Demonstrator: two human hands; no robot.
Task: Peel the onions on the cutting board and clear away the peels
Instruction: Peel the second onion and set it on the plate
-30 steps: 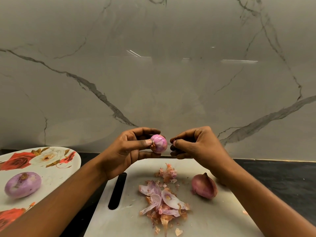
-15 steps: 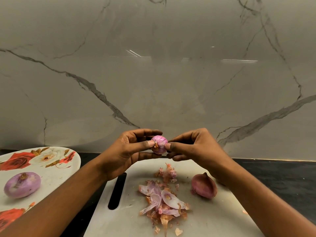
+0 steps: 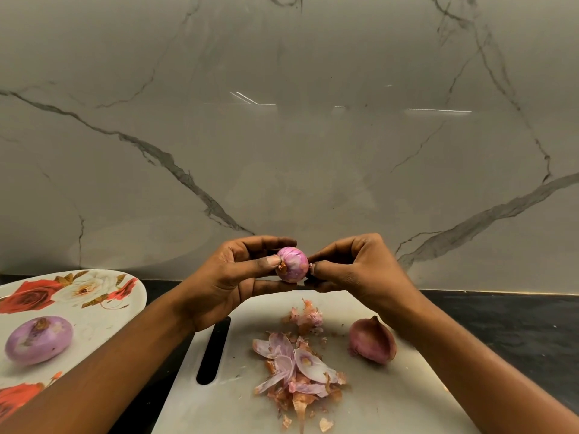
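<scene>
Papery pink peels (image 3: 294, 368) litter the white cutting board (image 3: 391, 402) nearest, with an unpeeled onion (image 3: 372, 339) just beside them. Above, the left hand (image 3: 238, 277) has its grip round the small onion (image 3: 292, 264), whose axis runs hand to hand. The right hand (image 3: 354, 267) pinches its far side. Dark tabletop (image 3: 501, 324) and marble wall (image 3: 282, 136) lie beyond.

A small pink-purple onion (image 3: 292, 268), mostly bare with a dry scrap at one end, is gripped by the left hand (image 3: 238, 277); the right hand (image 3: 354, 270) pinches its other side. Below both hands, the white cutting board (image 3: 391, 402) carries a heap of peels (image 3: 297, 368) and, under the right wrist, a red-skinned unpeeled onion (image 3: 372, 339) on its side.
</scene>
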